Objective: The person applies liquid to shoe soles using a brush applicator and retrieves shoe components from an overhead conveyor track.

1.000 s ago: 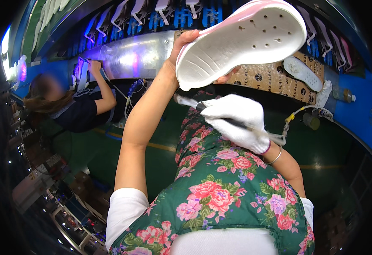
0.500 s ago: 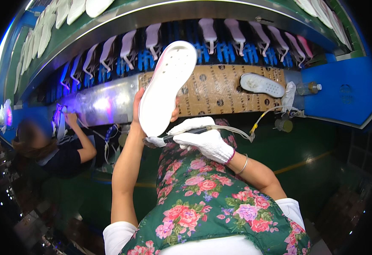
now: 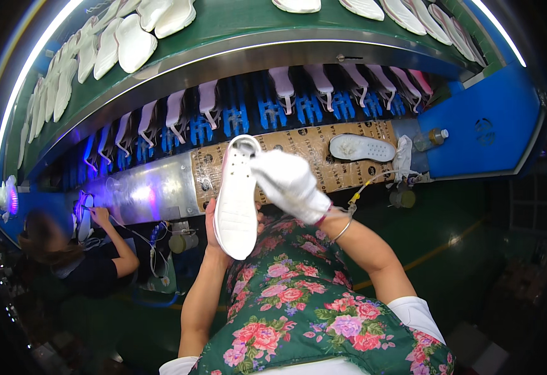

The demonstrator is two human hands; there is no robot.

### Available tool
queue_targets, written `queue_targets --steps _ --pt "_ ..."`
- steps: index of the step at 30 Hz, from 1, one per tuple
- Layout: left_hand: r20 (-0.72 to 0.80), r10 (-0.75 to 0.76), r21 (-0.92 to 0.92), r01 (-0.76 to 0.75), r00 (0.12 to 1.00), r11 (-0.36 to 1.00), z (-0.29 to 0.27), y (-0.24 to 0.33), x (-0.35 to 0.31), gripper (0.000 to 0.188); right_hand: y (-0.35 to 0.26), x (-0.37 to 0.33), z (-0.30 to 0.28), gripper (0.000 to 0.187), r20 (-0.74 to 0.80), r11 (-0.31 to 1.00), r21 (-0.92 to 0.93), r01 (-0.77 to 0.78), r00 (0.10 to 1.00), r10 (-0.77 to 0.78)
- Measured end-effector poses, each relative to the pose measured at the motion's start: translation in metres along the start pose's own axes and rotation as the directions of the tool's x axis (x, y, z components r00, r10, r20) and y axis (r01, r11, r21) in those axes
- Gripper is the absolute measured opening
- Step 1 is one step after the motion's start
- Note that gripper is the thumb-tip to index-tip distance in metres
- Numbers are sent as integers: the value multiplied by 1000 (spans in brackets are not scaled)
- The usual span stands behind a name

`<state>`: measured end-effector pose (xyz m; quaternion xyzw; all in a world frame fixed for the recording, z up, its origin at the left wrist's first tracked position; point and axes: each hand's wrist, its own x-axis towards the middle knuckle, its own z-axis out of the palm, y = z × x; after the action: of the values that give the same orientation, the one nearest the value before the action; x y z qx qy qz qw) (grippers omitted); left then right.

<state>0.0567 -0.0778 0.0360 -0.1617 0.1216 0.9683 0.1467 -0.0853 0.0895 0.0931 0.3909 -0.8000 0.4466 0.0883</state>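
Note:
My left hand, bare, grips a white shoe sole by its sides and near end, with fingers showing at both edges. The sole is long, has small holes toward its far end and stands slightly tilted in front of the bench. My right hand, in a white knit glove and smeared by motion, is closed over the sole's far right edge. A thin hose with a yellow piece runs to that hand. The black-handled brush seen there earlier is mostly hidden behind the glove. A grey ring-shaped patch shows at the sole's far end.
Cardboard covers the metal bench; a whitish sole, a white rag and a bottle lie at its right. Behind hang lilac shoe uppers on blue holders. White soles line a green shelf. A co-worker sits left.
The sole has come down and nearer to me, turned more upright. My right hand has moved from beside the sole's near end up to its far end.

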Motion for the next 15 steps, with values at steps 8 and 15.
queue_targets --steps 8,15 --pt "27 228 83 -229 973 970 -35 20 -6 75 -50 -46 21 19 329 665 683 -303 940 90" --pt "-128 320 163 -299 939 940 -89 41 -12 80 -25 -68 21 19 530 -60 728 -683 504 682"
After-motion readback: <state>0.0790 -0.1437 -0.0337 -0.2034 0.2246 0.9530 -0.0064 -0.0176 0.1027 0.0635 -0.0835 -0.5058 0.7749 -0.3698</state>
